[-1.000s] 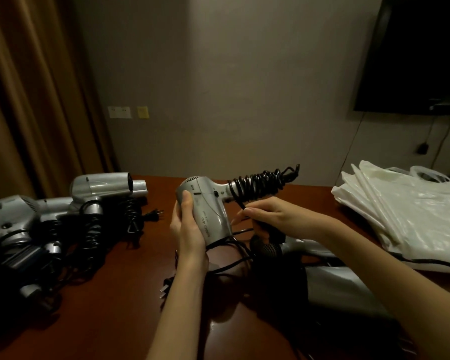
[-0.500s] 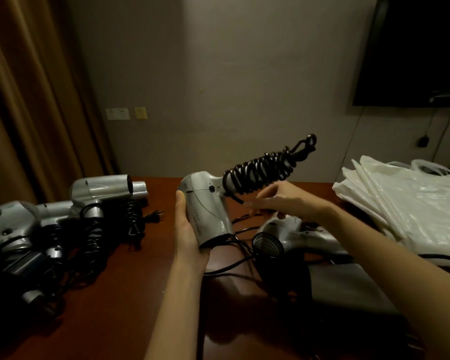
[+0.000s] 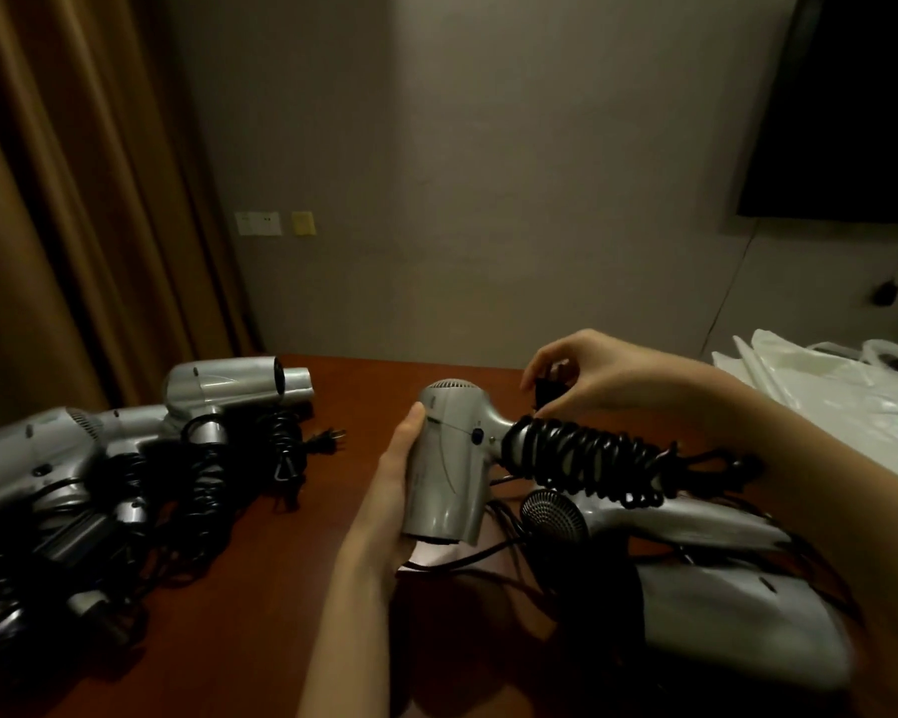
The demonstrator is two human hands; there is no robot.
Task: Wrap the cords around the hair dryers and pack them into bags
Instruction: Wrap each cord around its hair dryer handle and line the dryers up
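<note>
Hair dryer (image 3: 449,466) silver, black cord (image 3: 587,461) coiled round handle; left hand (image 3: 392,489) grips body.

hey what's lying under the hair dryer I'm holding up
Beneath the held hair dryer lie loose black cords on the table, and two more silver dryers below its cord-wrapped handle. Whatever sits under those is hidden.

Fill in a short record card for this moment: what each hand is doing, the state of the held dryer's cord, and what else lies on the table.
left hand: grips the body of the held hair dryer
right hand: pinches the black plug above the handle
cord: coiled round the handle
left of table: pile of hair dryers with cords
right: unwrapped dryers, white plastic bags
</note>
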